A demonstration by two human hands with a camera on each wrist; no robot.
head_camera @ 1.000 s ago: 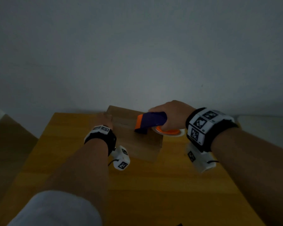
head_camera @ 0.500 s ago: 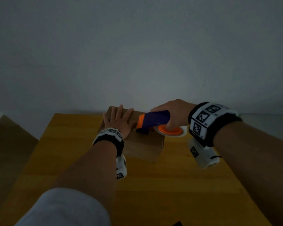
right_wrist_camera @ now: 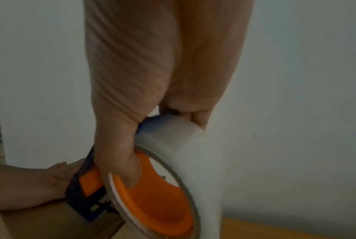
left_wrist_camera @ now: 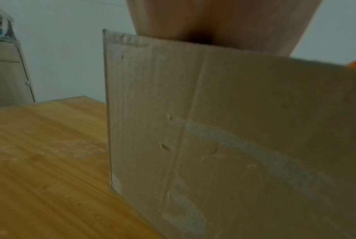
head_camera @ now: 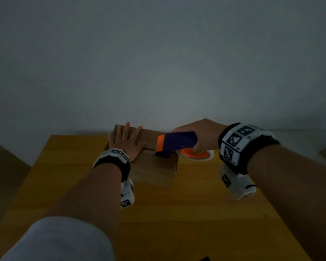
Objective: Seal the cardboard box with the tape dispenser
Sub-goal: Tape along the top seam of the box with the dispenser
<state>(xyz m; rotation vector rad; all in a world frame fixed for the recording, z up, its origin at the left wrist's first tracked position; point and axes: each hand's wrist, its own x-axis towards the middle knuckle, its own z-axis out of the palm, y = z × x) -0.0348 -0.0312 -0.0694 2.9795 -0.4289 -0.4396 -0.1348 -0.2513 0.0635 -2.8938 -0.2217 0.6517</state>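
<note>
Since a second ago my left hand (head_camera: 127,143) has spread flat on the box (head_camera: 154,166) on the table (head_camera: 196,213). From my right wrist, my right hand (right_wrist_camera: 152,97) grips the tape dispenser (right_wrist_camera: 144,186) at the box's right edge; I judge taping barely begun.

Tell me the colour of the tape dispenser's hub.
Orange hub, clearest in the right wrist view.
</note>
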